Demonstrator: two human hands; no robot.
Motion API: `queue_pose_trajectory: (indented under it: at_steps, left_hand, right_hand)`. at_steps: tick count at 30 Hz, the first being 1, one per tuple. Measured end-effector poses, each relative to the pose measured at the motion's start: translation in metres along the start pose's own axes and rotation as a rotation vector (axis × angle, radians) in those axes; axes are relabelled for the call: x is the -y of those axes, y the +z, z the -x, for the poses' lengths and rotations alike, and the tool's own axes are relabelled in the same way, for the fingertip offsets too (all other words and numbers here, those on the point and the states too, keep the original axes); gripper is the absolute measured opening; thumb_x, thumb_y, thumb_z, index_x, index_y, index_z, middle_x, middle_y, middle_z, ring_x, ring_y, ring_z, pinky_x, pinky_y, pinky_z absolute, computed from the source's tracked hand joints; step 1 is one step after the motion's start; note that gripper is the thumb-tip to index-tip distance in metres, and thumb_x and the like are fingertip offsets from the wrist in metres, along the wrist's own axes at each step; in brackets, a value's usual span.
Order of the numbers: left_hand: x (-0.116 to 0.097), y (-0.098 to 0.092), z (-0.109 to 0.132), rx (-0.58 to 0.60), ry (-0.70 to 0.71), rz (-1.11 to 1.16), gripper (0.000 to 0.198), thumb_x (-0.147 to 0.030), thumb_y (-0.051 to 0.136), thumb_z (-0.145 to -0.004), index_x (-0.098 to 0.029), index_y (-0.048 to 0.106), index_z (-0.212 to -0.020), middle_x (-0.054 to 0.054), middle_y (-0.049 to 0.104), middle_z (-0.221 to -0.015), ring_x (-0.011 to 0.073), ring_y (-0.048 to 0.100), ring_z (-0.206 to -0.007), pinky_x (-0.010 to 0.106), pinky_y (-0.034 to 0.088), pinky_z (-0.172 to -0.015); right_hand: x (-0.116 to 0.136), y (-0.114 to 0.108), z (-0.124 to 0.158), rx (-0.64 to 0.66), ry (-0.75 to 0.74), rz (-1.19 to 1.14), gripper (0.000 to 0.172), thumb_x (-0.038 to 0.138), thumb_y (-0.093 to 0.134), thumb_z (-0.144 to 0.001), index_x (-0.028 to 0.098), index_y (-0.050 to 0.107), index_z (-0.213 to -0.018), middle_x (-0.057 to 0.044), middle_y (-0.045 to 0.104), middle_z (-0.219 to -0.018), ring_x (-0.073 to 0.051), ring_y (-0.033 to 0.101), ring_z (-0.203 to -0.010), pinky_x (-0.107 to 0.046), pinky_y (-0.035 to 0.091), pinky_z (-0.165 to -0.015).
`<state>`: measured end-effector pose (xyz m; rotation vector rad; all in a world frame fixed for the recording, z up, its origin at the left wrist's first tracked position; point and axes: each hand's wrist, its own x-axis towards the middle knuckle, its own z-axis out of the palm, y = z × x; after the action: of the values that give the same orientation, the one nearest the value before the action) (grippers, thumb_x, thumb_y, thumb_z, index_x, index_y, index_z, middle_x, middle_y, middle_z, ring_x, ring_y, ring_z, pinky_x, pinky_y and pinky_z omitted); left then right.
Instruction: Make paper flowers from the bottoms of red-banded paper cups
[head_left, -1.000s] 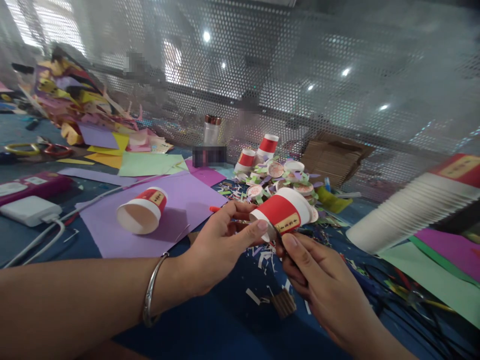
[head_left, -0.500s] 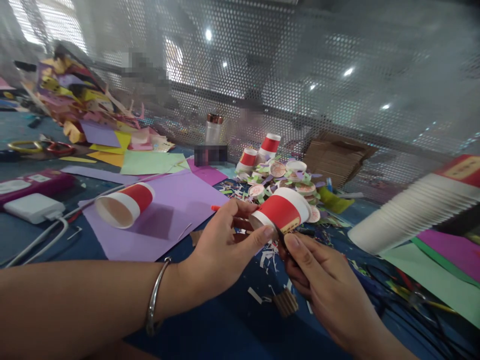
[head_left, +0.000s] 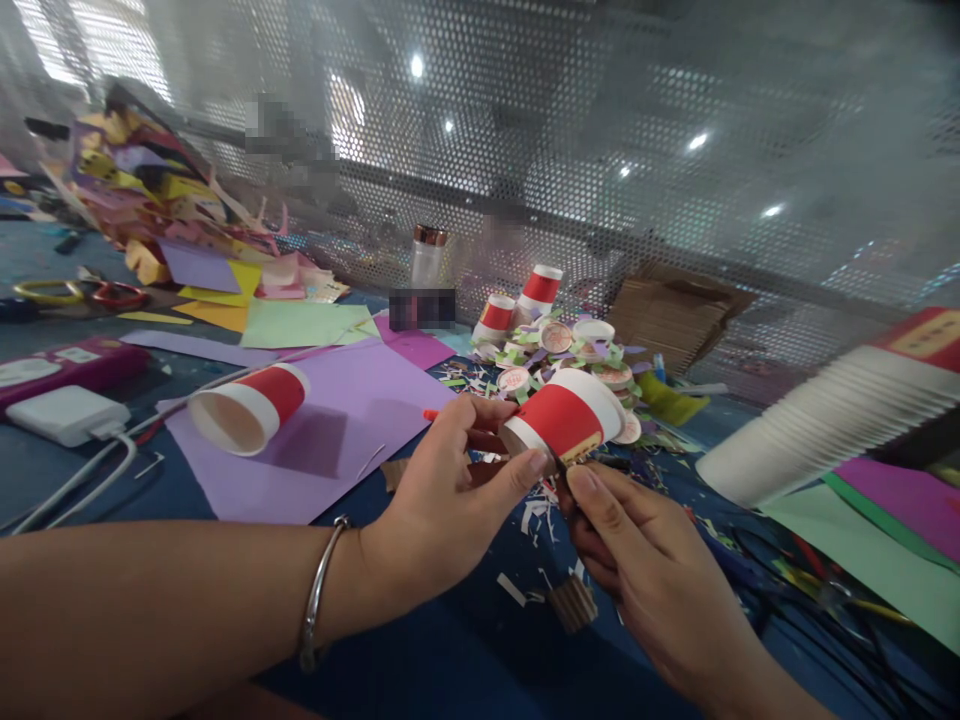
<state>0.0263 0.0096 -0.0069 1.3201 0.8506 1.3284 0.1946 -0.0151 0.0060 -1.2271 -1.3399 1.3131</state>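
Observation:
My left hand (head_left: 442,500) is closed around the rim end of a red-and-white paper cup (head_left: 559,418), which lies tilted on its side in the air with its mouth towards me. In my right hand (head_left: 637,550) is a thin dark tool (head_left: 561,466), pinched between thumb and fingers. Its end meets the lower side of the cup; most of it is hidden, so its kind cannot be told. Another paper cup (head_left: 255,405) lies on a purple sheet of paper (head_left: 360,385) to the left. Behind the held cup is a heap of round cup bottoms (head_left: 555,338) with paper strips.
A leaning stack of paper cups (head_left: 825,420) stands at right. Two cups, one being an upturned cup (head_left: 541,288), stand behind the heap. Left are a white charger (head_left: 71,415), cables and scissors (head_left: 49,292). Cardboard (head_left: 675,315) leans on a perforated metal panel (head_left: 600,120).
The held cup has shifted very slightly, tilting a little, while the dark tool stays against its lower side. Both hands keep their grip almost in place.

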Motion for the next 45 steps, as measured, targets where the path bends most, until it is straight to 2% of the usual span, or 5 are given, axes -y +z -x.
queue_pose_trajectory:
  at_steps: [7,12,30,35,45]
  left_hand:
    - [0.0006,0.0004,-0.0002,-0.039,0.102,0.006,0.046,-0.030,0.072,-0.088,-0.018,0.048,-0.125,0.010,0.061,-0.115,0.0190,0.066,-0.098,0.033,0.058,-0.084]
    - [0.0012,0.0019,0.0008,-0.061,0.181,-0.021,0.041,-0.027,0.071,-0.088,-0.018,0.049,-0.121,0.010,0.060,-0.116,0.0195,0.064,-0.104,0.034,0.059,-0.088]
    - [0.0001,-0.0026,-0.0002,0.000,0.238,-0.122,0.036,-0.029,0.070,-0.091,-0.019,0.049,-0.118,0.008,0.060,-0.115,0.0183,0.066,-0.097,0.035,0.058,-0.084]
    - [0.0001,-0.0016,0.0053,0.029,0.373,-0.138,0.039,-0.021,0.072,-0.089,-0.020,0.049,-0.121,0.008,0.058,-0.121,0.0182,0.063,-0.110,0.033,0.057,-0.094]
    - [0.0007,-0.0032,-0.0015,-0.044,0.392,-0.098,0.044,-0.026,0.074,-0.087,-0.020,0.048,-0.122,0.010,0.056,-0.123,0.0223,0.062,-0.113,0.040,0.058,-0.096]
  right_hand:
    - [-0.0017,0.0020,-0.0002,-0.011,-0.008,-0.008,0.051,0.067,0.068,-0.086,0.020,0.052,-0.074,0.010,0.024,-0.060,-0.007,0.017,-0.050,-0.020,0.014,-0.041]
    - [-0.0032,0.0012,0.0007,-0.009,-0.037,0.046,0.049,0.066,0.064,-0.090,0.021,0.050,-0.074,0.010,0.024,-0.059,-0.007,0.018,-0.049,-0.021,0.015,-0.041]
    - [-0.0018,-0.0004,0.0019,0.017,-0.076,0.031,0.049,0.063,0.063,-0.092,0.020,0.053,-0.073,0.010,0.024,-0.058,-0.007,0.017,-0.048,-0.019,0.014,-0.040]
    - [-0.0002,0.0004,0.0026,-0.031,-0.124,0.125,0.049,0.063,0.063,-0.092,0.019,0.055,-0.072,0.008,0.031,-0.057,-0.006,0.022,-0.046,-0.020,0.017,-0.037]
    - [0.0021,0.0042,0.0047,-0.015,-0.094,0.042,0.048,0.064,0.065,-0.090,0.020,0.057,-0.075,0.007,0.031,-0.061,-0.008,0.023,-0.051,-0.020,0.018,-0.041]
